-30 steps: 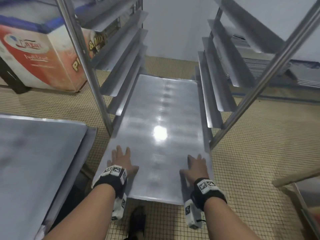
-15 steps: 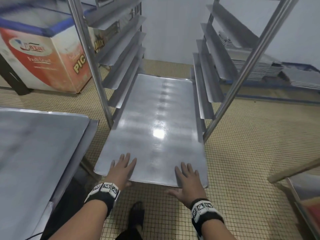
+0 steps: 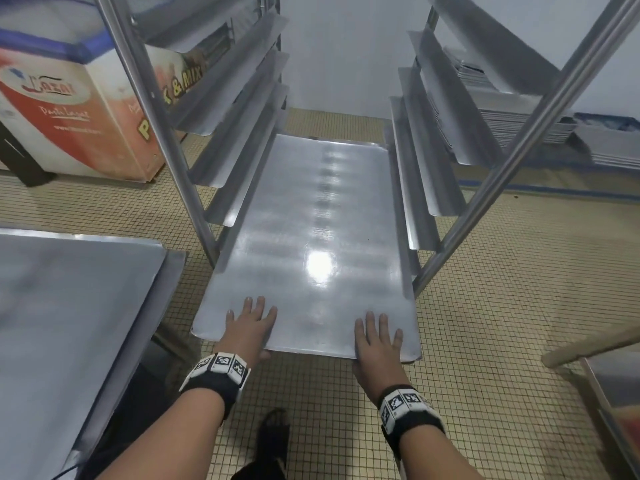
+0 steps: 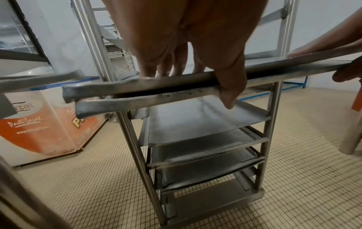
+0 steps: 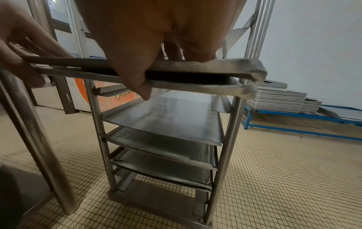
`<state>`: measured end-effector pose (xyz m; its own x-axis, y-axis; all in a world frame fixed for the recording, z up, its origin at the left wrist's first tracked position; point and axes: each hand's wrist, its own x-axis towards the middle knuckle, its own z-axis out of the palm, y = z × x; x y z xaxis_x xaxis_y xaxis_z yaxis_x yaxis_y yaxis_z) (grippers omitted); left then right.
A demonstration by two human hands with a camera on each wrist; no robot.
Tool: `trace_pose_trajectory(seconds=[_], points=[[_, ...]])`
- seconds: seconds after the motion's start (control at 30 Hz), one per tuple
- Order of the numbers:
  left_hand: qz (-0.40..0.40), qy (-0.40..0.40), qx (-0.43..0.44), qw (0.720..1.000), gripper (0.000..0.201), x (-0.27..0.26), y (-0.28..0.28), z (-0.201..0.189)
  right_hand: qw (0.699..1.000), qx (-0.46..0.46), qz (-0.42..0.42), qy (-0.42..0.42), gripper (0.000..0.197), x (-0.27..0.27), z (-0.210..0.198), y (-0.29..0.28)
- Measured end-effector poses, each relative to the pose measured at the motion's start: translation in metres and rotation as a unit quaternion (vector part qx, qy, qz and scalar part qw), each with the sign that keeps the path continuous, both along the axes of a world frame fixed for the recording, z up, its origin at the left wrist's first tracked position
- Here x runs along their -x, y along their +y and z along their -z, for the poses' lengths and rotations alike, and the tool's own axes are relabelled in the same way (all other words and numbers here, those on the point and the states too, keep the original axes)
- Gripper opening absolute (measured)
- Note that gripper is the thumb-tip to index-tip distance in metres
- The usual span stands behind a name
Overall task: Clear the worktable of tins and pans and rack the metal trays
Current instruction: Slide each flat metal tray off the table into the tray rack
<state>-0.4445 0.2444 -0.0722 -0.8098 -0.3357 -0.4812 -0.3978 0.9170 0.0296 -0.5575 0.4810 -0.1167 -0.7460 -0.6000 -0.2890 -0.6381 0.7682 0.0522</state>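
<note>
A flat metal tray (image 3: 311, 220) lies partly inside the steel rack (image 3: 166, 133), resting on the side runners, its near end sticking out toward me. The wrist views show two stacked tray edges (image 4: 156, 86) (image 5: 195, 66). My left hand (image 3: 251, 323) grips the near left edge, fingers flat on top and thumb (image 4: 227, 86) hooked under both edges. My right hand (image 3: 377, 336) grips the near right edge the same way, its thumb (image 5: 137, 80) curled beneath.
Lower rack levels hold a plain tray and perforated trays (image 4: 201, 142). A steel worktable (image 3: 69, 306) stands at the left, an orange-and-white chest freezer (image 3: 69, 116) behind it. More trays are stacked on a low blue stand (image 5: 278, 99). Another table corner (image 3: 606, 375) sits at the right.
Both hands have slid back from lying flat on the tray top to its near edge, where the thumbs now hook underneath. The view has shifted slightly.
</note>
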Motion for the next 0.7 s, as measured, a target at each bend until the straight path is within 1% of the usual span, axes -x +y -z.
trace_pose_trajectory(seconds=[0.1,0.23,0.5,0.7], points=[[-0.001,-0.009,-0.005,1.0,0.092,0.028,-0.017,-0.003,1.0,0.017,-0.001,0.0,0.093,0.026,-0.011,-0.015],[0.0,-0.007,-0.005,1.0,0.093,0.064,-0.036,-0.003,1.0,0.026,-0.014,-0.01,0.077,0.058,-0.024,-0.031],[0.0,0.006,0.006,1.0,0.092,0.13,-0.067,-0.011,0.999,0.037,-0.015,0.002,0.079,0.126,-0.034,-0.066],[0.016,0.016,0.029,0.999,0.09,0.166,-0.089,-0.007,0.999,0.05,-0.013,0.008,0.08,0.159,-0.036,-0.085]])
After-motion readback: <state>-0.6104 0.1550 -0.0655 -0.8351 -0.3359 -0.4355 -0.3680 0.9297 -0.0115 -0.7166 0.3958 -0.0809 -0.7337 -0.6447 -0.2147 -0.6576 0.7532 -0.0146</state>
